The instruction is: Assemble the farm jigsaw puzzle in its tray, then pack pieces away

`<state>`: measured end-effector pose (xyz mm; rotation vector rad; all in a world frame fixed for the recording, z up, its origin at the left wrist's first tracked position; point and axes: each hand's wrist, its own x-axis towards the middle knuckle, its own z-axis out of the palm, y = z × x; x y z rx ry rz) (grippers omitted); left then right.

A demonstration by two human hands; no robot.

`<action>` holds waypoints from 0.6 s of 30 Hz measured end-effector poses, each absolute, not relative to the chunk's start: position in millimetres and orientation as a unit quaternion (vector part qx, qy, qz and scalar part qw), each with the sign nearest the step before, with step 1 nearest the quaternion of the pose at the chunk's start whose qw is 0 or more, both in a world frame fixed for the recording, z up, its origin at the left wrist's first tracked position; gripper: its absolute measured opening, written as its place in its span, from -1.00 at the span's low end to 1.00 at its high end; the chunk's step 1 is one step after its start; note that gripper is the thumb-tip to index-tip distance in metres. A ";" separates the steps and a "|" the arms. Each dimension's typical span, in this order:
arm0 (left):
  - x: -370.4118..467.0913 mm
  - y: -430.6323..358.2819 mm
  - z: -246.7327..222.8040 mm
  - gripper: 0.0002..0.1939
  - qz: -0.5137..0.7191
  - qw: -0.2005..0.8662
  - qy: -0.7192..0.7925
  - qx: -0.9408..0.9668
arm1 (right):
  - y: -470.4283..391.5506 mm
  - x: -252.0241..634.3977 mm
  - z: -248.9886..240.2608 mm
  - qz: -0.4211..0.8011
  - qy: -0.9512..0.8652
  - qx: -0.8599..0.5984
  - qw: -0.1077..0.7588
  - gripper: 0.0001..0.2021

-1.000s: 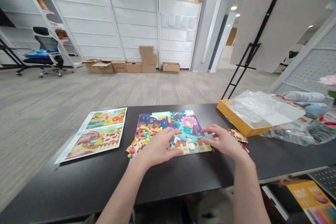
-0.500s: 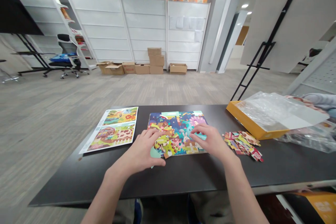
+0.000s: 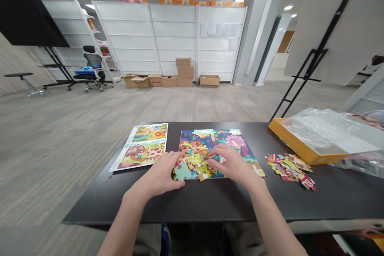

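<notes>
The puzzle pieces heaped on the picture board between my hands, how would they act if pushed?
The puzzle pieces would probably slide apart rather than move as one, since they overlap loosely. Each should feel light, being small and thin. Rolling seems unlikely, given their flat shapes.

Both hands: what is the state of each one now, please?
Left hand: open, beside flat multicoloured jigsaw pieces.
Right hand: half-curled near them; whether it holds one cannot be told.

A single head-worn view is recorded from above the near edge of the surface, faced forward and angled down; the hands are framed close, over the surface, and white shelving is taken in well beyond it.
</notes>
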<state>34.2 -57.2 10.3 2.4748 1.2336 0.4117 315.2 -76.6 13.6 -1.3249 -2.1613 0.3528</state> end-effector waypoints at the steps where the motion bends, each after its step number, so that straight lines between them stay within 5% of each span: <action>1: 32.8 -56.4 10.3 -0.26 0.145 0.176 0.435 0.871 | -75.6 308.6 13.5 0.134 -0.815 -0.487 0.286 -0.83; 8: 25.7 -57.0 12.4 -0.32 0.169 0.199 0.436 0.861 | -65.4 277.6 -2.0 0.161 -0.836 -0.456 0.259 -0.50; 18: -11.5 -41.0 17.0 -0.38 0.254 0.138 0.520 0.804 | -59.8 277.0 -9.9 0.142 -0.825 -0.478 0.267 -0.62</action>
